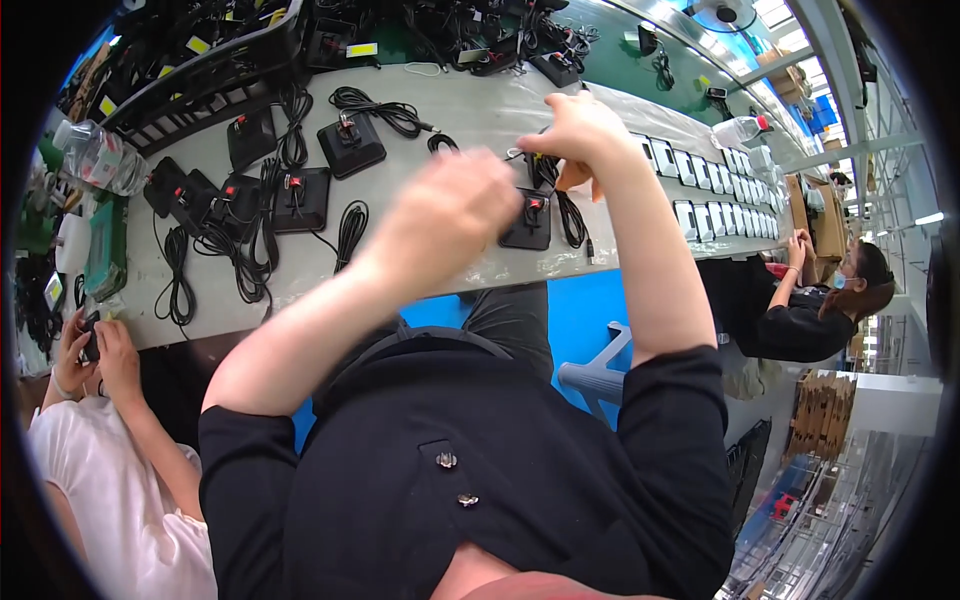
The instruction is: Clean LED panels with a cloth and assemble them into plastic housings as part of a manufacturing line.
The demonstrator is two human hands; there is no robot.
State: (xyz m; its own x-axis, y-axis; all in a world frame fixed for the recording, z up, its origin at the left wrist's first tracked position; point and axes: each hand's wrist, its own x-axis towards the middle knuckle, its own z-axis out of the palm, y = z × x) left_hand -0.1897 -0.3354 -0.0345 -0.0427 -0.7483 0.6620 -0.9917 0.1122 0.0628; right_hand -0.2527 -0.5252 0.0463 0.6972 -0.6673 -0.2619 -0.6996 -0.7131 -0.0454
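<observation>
My left hand [455,208] is smeared by motion above the table's near side, so its fingers cannot be read. Farther right, my right hand [585,132] has its fingers curled round the upper end of a bundled black cable [571,218]. A thin pale strip shows by its fingertips; what it is I cannot make out. Below the hands sits a black square-based device [527,232] with a red part on top, partly behind my left hand. Another such device [352,150] stands farther back on the left, its black cable [385,108] coiled beside it.
Several more devices [300,200] and cables lie on the left of the table [450,95]. A black crate [215,95] and plastic bottle [105,160] stand behind them. Rows of white-and-black pieces [700,170] line the right. Co-workers sit left [120,460] and right [810,320].
</observation>
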